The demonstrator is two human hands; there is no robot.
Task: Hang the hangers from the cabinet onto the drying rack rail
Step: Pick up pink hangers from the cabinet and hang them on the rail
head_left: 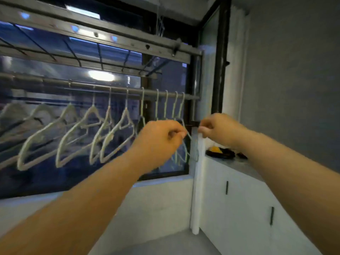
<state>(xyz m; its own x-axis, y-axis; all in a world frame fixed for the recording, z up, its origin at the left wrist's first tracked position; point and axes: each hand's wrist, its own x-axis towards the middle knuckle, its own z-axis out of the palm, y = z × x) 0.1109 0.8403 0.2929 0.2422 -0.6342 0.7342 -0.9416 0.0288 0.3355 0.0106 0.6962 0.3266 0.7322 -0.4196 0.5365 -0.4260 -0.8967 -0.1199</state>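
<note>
From the head camera, both bare forearms reach up toward the right end of the drying rack rail [128,90], a horizontal metal bar set in front of a dark window [46,52]. A row of pale hangers [114,137] already hooks over the rail, spread wider toward the left and bunched closely at the right end. The left hand [160,142] is curled closed, its fingertips pinching the thin frame of the rightmost hanger [181,115], whose hook sits over the rail just beside the end. The right hand [219,129] is also curled, thumb and forefinger pressed together near the edge of the white wall post [197,181]; blur hides whether it grips a hanger part or nothing at all. To the right stands the white cabinet [248,199] with dark door handles, and a dark and yellow object [219,151] rests on its grey top. These hangers look light, thin and fairly stiff, with a slightly grippy coating, so a pinch hold should be enough; taking one by the neck just under the hook would probably keep it from swinging and tangling with its close neighbours
</note>
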